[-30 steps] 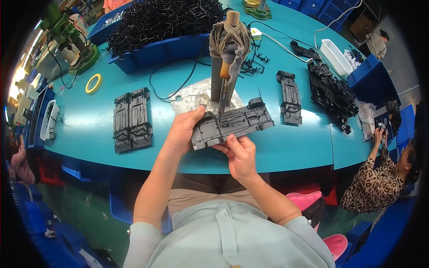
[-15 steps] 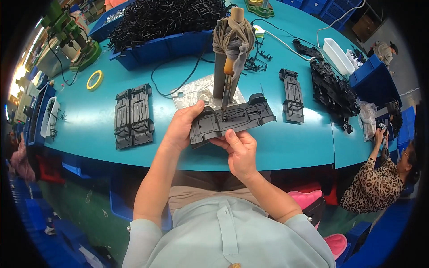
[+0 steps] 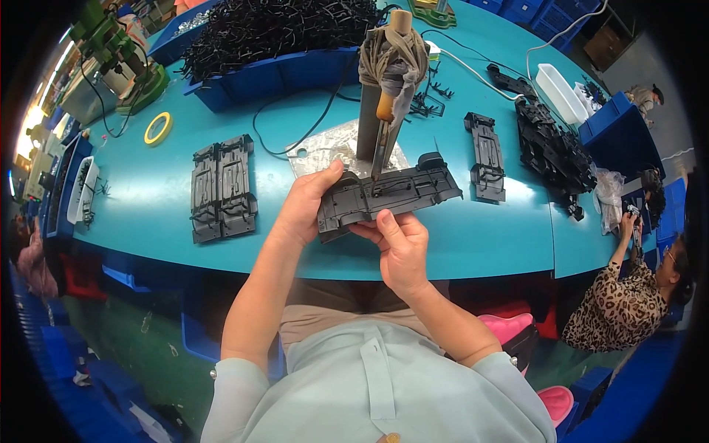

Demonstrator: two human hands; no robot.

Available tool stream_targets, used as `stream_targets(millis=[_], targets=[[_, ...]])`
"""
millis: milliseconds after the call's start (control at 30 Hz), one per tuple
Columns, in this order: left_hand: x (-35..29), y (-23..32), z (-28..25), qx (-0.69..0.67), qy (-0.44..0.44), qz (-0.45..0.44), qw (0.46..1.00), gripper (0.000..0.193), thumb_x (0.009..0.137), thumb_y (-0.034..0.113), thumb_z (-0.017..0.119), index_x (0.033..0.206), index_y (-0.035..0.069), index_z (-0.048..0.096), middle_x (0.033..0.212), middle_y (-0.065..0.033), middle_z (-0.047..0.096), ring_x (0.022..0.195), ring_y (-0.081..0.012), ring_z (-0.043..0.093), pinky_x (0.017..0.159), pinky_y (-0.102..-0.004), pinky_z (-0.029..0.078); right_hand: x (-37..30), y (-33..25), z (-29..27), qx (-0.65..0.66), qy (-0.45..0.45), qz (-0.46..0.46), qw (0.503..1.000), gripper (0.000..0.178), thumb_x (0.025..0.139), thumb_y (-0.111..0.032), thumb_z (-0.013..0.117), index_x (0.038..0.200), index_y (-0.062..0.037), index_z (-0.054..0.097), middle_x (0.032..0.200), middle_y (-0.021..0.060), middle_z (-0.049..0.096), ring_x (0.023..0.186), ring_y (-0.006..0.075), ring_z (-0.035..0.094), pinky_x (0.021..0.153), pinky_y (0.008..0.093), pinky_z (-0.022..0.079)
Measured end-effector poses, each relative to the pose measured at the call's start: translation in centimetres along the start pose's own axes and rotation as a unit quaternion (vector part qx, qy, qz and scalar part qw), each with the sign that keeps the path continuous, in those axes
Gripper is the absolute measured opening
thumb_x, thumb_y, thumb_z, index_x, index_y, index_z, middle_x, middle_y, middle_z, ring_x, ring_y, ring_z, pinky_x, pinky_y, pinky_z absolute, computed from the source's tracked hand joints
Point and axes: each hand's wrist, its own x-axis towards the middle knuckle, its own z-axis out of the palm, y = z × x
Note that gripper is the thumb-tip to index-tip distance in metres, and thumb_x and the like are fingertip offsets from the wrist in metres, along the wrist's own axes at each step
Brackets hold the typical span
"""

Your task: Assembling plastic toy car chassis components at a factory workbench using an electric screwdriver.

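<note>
A black plastic toy-car chassis is held with both hands above the table's near side, its detailed face up. My left hand is closed on its left end, thumb on the far edge. At the near edge, my right hand pinches it, thumb on the front and fingers curled below. Just behind the chassis hangs a soldering-iron-like tool with a brown handle and a thin metal tip pointing down. Grey cloth ties it to an upright post. The tip ends at the chassis's far edge; whether they touch I cannot tell.
Two chassis lie left, another right, beside a chassis pile. A blue bin of black parts stands behind. Yellow tape, a metal plate and cables share the teal table. A co-worker sits right.
The tool tip overlapped the middle of the chassis before; now it ends at the far edge, the chassis having come slightly away from it. Both hands keep their hold. The whole view has shifted slightly.
</note>
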Motion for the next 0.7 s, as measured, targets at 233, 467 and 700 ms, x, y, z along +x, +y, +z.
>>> stream_targets(millis=[233, 467, 700], targets=[[-0.17, 0.45, 0.31, 0.005, -0.005, -0.003, 1.000, 0.039, 0.095, 0.033, 0.051, 0.100, -0.005, 0.061, 0.092, -0.0131, 0.067, 0.077, -0.0171, 0.067, 0.068, -0.0283, 0.056, 0.09, -0.28, 0.19, 0.006, -0.001, 0.003, 1.000, 0.024, 0.094, -0.016, 0.057, 0.106, 0.0044, 0.057, 0.103, 0.0113, 0.063, 0.094, 0.0197, 0.063, 0.084, 0.0374, 0.056], [-0.03, 0.16, 0.01, -0.014, -0.005, 0.000, 1.000, 0.043, 0.093, 0.033, 0.057, 0.102, -0.009, 0.059, 0.094, -0.0170, 0.066, 0.079, -0.0204, 0.068, 0.069, -0.0305, 0.058, 0.08, -0.16, -0.01, 0.006, -0.005, 0.007, 1.000, 0.024, 0.094, -0.016, 0.057, 0.107, 0.0043, 0.057, 0.103, 0.0115, 0.063, 0.094, 0.0196, 0.063, 0.084, 0.0370, 0.056], [-0.08, 0.34, 0.12, -0.014, -0.013, -0.001, 1.000, 0.043, 0.092, 0.033, 0.057, 0.103, -0.009, 0.059, 0.095, -0.0168, 0.066, 0.080, -0.0207, 0.068, 0.070, -0.0313, 0.057, 0.12, -0.18, 0.09, 0.000, -0.001, 0.004, 1.000, 0.024, 0.094, -0.016, 0.057, 0.107, 0.0044, 0.057, 0.103, 0.0117, 0.063, 0.094, 0.0197, 0.063, 0.084, 0.0371, 0.056]])
